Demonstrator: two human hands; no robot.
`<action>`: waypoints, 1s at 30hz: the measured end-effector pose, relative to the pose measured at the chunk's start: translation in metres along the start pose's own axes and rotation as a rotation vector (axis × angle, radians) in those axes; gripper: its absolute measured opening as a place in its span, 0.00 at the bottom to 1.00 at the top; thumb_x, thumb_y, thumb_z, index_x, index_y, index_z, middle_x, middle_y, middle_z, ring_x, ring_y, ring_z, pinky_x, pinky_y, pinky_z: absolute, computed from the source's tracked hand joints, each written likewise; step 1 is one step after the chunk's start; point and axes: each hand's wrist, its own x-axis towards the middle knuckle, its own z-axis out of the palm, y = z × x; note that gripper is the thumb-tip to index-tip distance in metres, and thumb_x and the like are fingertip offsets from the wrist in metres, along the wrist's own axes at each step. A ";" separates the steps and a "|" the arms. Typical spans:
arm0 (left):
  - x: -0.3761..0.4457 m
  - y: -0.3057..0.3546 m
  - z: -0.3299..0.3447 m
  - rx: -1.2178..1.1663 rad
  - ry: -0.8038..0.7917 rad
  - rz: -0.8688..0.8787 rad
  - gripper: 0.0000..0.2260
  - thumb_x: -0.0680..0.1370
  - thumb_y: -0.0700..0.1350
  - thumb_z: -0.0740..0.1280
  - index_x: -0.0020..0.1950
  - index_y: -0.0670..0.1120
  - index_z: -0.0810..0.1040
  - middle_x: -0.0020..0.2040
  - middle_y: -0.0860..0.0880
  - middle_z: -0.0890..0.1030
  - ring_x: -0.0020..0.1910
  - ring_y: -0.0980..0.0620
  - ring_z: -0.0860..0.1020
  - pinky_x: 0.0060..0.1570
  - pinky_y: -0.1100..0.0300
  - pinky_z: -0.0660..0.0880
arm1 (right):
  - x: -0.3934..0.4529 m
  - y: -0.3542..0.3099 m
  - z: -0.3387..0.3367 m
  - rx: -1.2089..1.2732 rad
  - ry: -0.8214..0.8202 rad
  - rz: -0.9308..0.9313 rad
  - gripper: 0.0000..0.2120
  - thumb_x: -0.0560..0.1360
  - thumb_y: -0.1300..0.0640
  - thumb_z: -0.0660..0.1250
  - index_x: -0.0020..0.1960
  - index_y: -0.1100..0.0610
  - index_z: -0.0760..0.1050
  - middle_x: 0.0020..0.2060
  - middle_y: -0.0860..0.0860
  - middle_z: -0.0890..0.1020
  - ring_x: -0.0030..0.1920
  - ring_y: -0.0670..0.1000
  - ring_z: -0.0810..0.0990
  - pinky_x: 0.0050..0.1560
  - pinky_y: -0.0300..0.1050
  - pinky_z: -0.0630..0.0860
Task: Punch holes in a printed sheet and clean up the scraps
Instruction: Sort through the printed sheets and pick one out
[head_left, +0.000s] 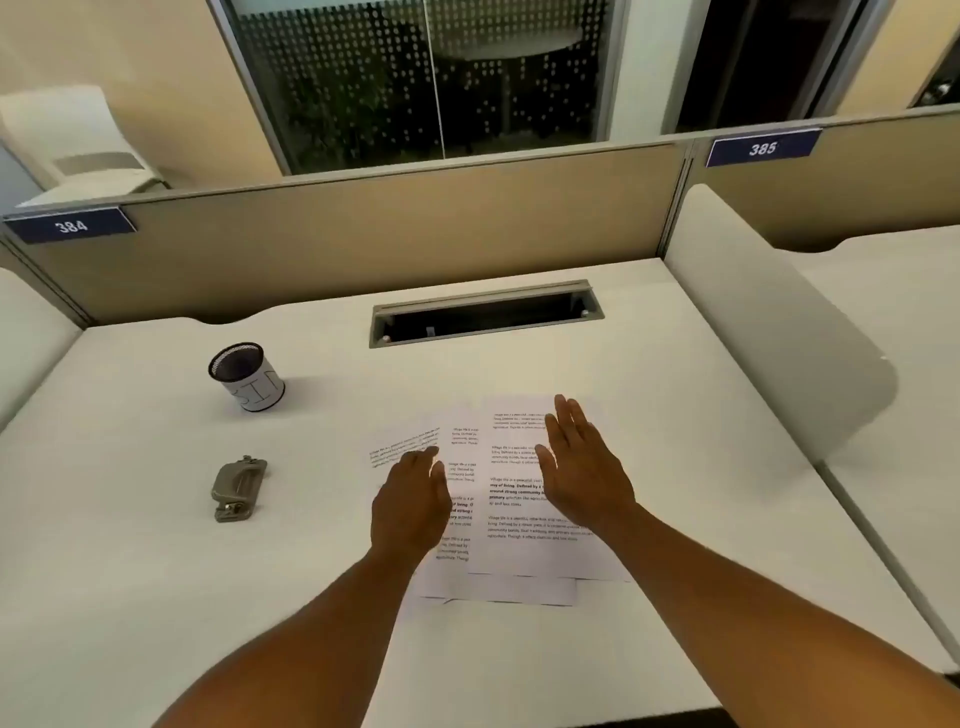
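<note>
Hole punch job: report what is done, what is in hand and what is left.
Done: nothing visible. The hole punch lies untouched at the desk's left, apart from the printed sheets. In hand: the left hand and the right hand, fingers straight, are over the loosely overlapping sheets. Left: punching a sheet, then clearing scraps, perhaps into the mesh cup.

Plenty of open worktop (649, 364) around the printed sheets (530, 499). On the left only the hole punch (239, 488) and the mesh cup (247, 376) sit in the way, well apart from each other. Farther back there's the cable slot (485, 314), then the partition wall (363, 244). A side divider (769, 332) blocks the right.
</note>
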 end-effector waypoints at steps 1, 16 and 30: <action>-0.002 0.000 0.003 -0.012 -0.014 -0.019 0.18 0.83 0.51 0.54 0.72 0.52 0.71 0.69 0.54 0.73 0.68 0.52 0.71 0.63 0.53 0.71 | -0.002 0.003 0.004 -0.008 -0.021 0.016 0.27 0.82 0.47 0.45 0.78 0.58 0.49 0.78 0.51 0.42 0.78 0.49 0.39 0.77 0.46 0.50; -0.009 0.010 0.046 -0.224 -0.444 -0.318 0.09 0.74 0.46 0.62 0.40 0.42 0.78 0.43 0.47 0.82 0.48 0.45 0.83 0.45 0.57 0.73 | -0.034 0.034 0.031 -0.058 -0.399 0.229 0.21 0.79 0.49 0.56 0.68 0.57 0.65 0.69 0.54 0.69 0.67 0.56 0.70 0.65 0.49 0.69; -0.002 0.026 0.043 -0.756 -0.478 -0.682 0.08 0.79 0.50 0.68 0.45 0.47 0.75 0.46 0.45 0.81 0.39 0.49 0.77 0.43 0.57 0.77 | -0.034 0.030 0.041 -0.095 -0.416 0.197 0.25 0.75 0.46 0.63 0.67 0.58 0.67 0.71 0.57 0.65 0.67 0.57 0.68 0.64 0.50 0.69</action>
